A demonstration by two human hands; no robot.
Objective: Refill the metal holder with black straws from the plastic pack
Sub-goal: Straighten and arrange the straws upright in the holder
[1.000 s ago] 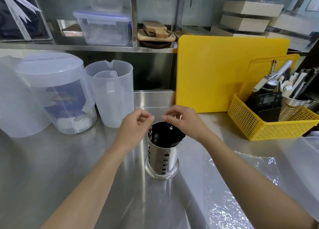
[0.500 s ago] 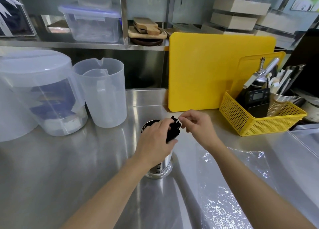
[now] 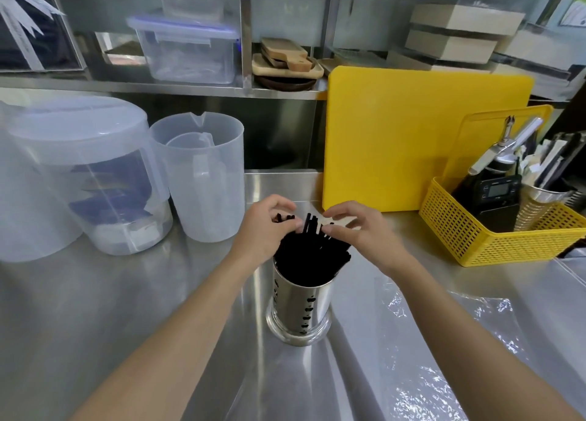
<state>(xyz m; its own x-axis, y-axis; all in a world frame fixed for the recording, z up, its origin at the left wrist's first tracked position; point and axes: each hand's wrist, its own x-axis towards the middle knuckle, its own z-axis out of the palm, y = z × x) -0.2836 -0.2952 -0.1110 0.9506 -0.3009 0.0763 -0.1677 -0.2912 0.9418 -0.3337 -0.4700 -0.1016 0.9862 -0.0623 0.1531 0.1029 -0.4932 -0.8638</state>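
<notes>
The black straws (image 3: pixel 309 255) stand packed in the metal holder (image 3: pixel 301 306), their tops fanning above its rim and leaning toward the back. The holder sits upright on the steel counter (image 3: pixel 95 309), near the middle of my view.

My left hand (image 3: pixel 264 230) is curled over the straw tops on the left side, fingers pinched on a few ends. My right hand (image 3: pixel 361 230) meets the bundle from the right, thumb and forefinger closed narrowly on the tips. Both hands touch the straws; neither touches the holder as far as I can see.

The clear plastic pack (image 3: pixel 444 341) lies flat and crinkled on the counter to the right of the holder, under my right forearm.

Behind: a yellow cutting board (image 3: pixel 412 135) leaning upright, a yellow basket (image 3: pixel 494 233) with tools to its right, and two translucent jugs (image 3: pixel 203 179) to the left.
</notes>
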